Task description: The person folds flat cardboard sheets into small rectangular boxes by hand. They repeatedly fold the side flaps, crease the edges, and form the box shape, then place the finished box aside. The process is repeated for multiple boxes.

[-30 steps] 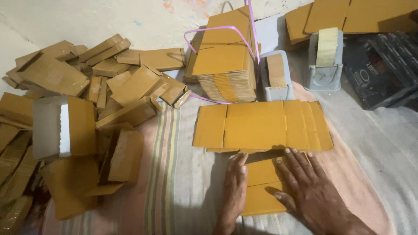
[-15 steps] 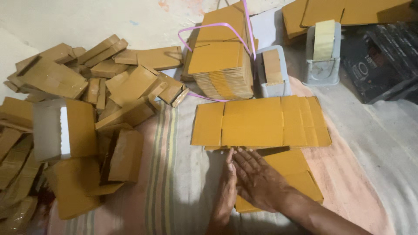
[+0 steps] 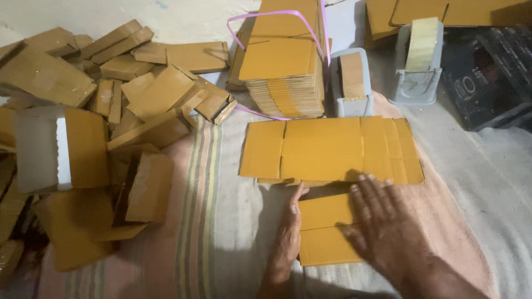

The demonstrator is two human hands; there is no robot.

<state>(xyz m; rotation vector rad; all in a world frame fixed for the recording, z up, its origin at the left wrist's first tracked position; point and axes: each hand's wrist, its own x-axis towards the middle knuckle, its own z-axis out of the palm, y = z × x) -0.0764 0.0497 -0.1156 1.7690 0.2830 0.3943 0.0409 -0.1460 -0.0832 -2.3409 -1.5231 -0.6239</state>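
Surface: striped cloth (image 3: 199, 221) spread over a pale floor, soft and a little wrinkled.
Left hand (image 3: 288, 238): set on edge, fingers straight, pressed against the left side of the flat carton blank (image 3: 324, 230).
Right hand (image 3: 382, 227): open, palm down, fingers spread over the blank's right part; it grips nothing.
Blank: thin yellow-brown cardboard with creased panels, lying just below the larger unfolded sheet (image 3: 332, 149).
Risk: on soft cloth the blank may slip or crease crooked under uneven pressure, or nudge the sheet.
Nearby: strapped stack of blanks (image 3: 282, 72), folded boxes (image 3: 138, 99), two tape dispensers (image 3: 415, 61).
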